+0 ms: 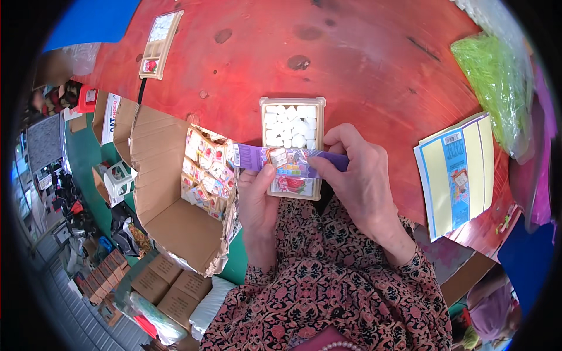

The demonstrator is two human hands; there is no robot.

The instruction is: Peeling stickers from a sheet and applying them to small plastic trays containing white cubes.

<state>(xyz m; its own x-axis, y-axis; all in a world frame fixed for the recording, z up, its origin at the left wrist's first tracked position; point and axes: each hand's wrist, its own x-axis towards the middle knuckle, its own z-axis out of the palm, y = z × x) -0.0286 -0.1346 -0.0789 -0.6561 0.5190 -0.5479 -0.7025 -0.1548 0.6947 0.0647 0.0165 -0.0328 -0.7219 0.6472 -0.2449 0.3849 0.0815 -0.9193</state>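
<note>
In front of me at the table's near edge lies a beige compartment tray (293,100). Small white pillow-shaped pieces (290,126) fill its upper part, and a packet with a strawberry picture (293,185) shows in its lower part. A purple printed paper strip (252,157) lies crosswise over the tray's middle, its ends reaching past both sides. My left hand (259,202) pinches the strip at the left, thumb on top. At the right, my right hand (366,181) grips the strip, its thumb pressed on the printed face.
An open cardboard box (187,231) with many strawberry-picture packs (208,167) stands at left. A second tray (161,44) lies far left on the red table (363,64). To the right are printed sheets (453,175) and a lime-green plastic bag (489,76). Another person (492,310) appears lower right.
</note>
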